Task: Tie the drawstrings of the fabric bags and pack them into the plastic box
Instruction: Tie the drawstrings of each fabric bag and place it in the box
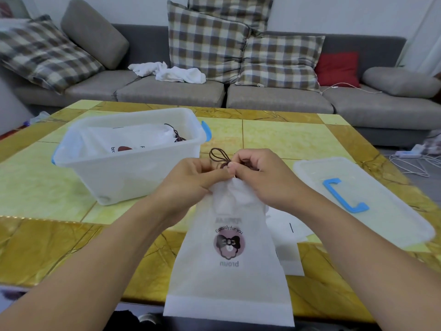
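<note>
Two hands meet at the top of a white fabric bag [229,254] that lies flat on the yellow surface [274,139], its closed end hanging a little over the near edge. The left hand [193,177] curls its fingers and pinches the bunched neck of the bag, so the neck stays shut while the knot is made. The right hand [260,175] is curled too and pinches the dark brown drawstring [218,157] right beside the left thumb. A loop of string sticks up between the hands. It looks like a bow half made, but the fingers hide the knot, so that is hard to be sure of.

The plastic box [133,168] stands open to the left, near the hands, so a tied bag can go straight in. One tied bag [133,139] already lies inside it. The lid [372,204] with its blue handle rests on the right, out of the way. More white bags [288,244] wait under the right wrist, close by for the next turn.
</note>
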Demonstrator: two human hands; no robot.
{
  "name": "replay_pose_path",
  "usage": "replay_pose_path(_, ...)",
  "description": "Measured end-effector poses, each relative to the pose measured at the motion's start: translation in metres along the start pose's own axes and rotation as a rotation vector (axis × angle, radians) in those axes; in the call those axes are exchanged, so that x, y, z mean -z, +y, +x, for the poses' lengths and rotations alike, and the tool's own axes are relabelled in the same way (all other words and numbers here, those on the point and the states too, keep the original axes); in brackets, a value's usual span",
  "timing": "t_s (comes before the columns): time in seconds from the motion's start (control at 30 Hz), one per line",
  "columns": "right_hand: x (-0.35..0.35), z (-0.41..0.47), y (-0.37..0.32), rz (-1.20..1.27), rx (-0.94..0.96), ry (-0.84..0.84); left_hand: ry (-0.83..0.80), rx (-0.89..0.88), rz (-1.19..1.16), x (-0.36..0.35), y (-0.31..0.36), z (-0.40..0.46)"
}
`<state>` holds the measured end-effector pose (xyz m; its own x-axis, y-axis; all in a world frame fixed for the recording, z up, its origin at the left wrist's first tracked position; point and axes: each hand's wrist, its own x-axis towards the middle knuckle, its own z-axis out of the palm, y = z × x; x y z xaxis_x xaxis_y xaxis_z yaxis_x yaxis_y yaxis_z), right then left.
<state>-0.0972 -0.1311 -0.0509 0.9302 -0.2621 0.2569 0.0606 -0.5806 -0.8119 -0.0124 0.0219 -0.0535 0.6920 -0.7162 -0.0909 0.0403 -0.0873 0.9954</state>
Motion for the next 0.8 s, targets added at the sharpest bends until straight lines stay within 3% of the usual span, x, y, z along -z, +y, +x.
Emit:
replay_pose_path(0.13,0.004,-0.003,0.003,-0.094,0.002,-0.019,0.106,-0.118,0.192,0.007,-0.001,-0.002)
replay_pose_path(0.3,0.005,-0.004,0.001,-0.134,-0.003,-0.041,0.202,-0.332,0.605,0.013,-0.002,-0.001)
replay_pose_path(0.4,0.006,-0.002,0.001,-0.056,-0.039,-0.079,0.222,-0.492,0.909,0.018,0.002,-0.001)
replay_pose_path(0.47,0.005,-0.001,0.002,-0.013,-0.059,-0.108,0.212,-0.504,1.041,0.019,0.002,-0.001)
replay_pose_path(0.57,0.005,-0.002,0.003,-0.038,-0.054,-0.108,0.171,-0.387,0.991,0.016,0.001,-0.006)
replay_pose_path(0.67,0.004,-0.002,0.004,-0.061,-0.061,-0.091,0.333,-0.252,0.636,0.008,0.005,-0.013)
replay_pose_path(0.73,0.002,-0.001,0.005,-0.052,-0.064,-0.089,0.529,-0.339,0.523,0.000,0.009,-0.015)
replay_pose_path(0.8,-0.001,0.001,0.006,-0.018,-0.059,-0.084,0.540,-0.490,0.581,-0.008,0.009,-0.018)
